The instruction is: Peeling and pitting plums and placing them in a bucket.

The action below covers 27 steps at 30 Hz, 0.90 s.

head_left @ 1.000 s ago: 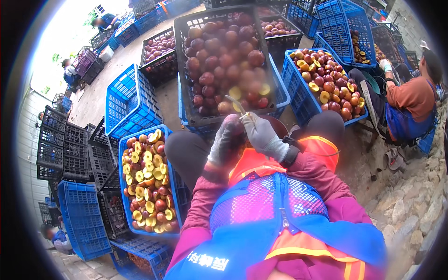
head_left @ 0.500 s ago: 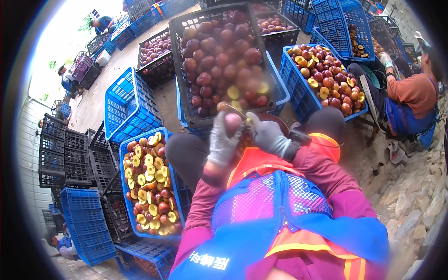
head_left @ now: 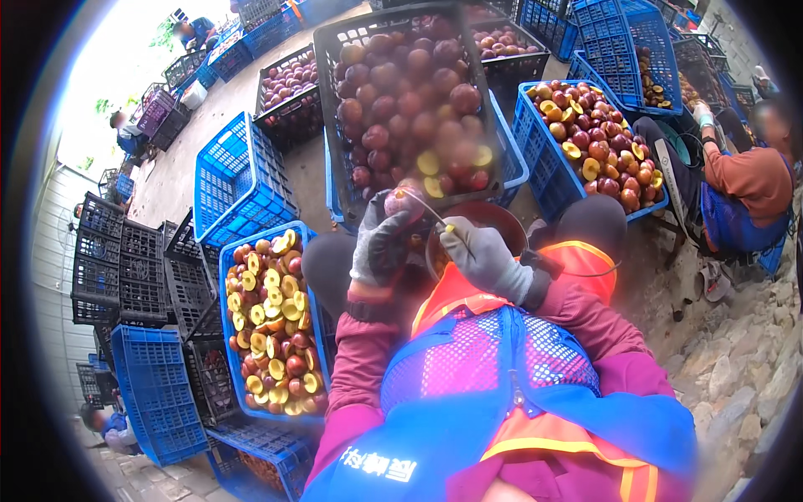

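Observation:
My left hand (head_left: 378, 249), in a grey glove with dark fingers, is closed around a red plum (head_left: 405, 203). My right hand (head_left: 485, 261), also gloved, grips a small knife (head_left: 427, 206) whose thin blade reaches toward the plum; whether it cuts in cannot be told. Below the hands, between my knees, is a reddish-brown round bowl (head_left: 512, 227), partly hidden by my right hand. Just beyond, a black crate (head_left: 328, 63) of dark plums leans toward me on a blue crate (head_left: 512, 159); a few yellow cut pieces (head_left: 430, 162) lie at its near edge.
At my left stands a blue crate (head_left: 227, 293) of halved plums, with an unfilled blue crate (head_left: 242, 180) beyond it. Another blue crate (head_left: 544, 167) of cut plums is at right, near a seated person (head_left: 744, 180). Stacked black crates (head_left: 104, 259) stand far left; stones (head_left: 728, 410) lie at right.
My left hand has turned and shifted left with the plum. The right hand has drawn slightly right and nearer with the knife, and more of the bowl shows. The view has shifted a little.

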Motion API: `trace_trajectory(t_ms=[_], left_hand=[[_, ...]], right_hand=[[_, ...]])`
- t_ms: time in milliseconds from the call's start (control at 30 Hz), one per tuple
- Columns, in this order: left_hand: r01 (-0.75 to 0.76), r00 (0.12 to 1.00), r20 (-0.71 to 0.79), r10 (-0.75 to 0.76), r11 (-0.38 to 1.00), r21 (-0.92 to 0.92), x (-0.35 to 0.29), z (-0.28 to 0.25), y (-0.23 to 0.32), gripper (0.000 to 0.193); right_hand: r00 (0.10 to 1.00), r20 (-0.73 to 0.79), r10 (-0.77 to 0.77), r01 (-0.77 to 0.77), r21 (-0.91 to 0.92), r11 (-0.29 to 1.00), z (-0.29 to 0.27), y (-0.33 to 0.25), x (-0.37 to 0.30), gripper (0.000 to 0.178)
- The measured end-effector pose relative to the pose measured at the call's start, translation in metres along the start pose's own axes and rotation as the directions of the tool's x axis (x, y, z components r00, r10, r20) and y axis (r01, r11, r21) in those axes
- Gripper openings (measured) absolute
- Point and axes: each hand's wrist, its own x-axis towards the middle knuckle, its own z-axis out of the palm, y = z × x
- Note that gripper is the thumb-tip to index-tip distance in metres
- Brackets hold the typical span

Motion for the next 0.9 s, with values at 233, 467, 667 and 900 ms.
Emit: trace_trajectory(t_ms=[233,467,667,900], left_hand=[[-0.038,0.998,-0.041,0.044,0.989,0.140,-0.004,-0.009,-0.013,0.035],[0.012,0.994,-0.101,-0.049,0.942,-0.336,-0.005,0.016,-0.034,0.034],[0.105,0.945,-0.260,-0.200,0.935,-0.337,0.008,-0.008,-0.042,0.043],[-0.064,0.923,-0.245,0.296,0.747,0.661,0.012,-0.018,-0.051,0.045]], right_hand=[[0.999,0.034,0.003,0.006,-0.259,0.966,0.005,-0.003,-0.005,0.019],[0.995,0.080,0.066,-0.025,-0.438,0.898,0.028,0.019,-0.004,0.018],[0.997,0.078,0.014,0.024,-0.467,0.884,0.037,0.030,-0.020,0.018],[0.993,0.117,0.008,0.052,-0.496,0.867,0.032,0.028,-0.007,0.020]])
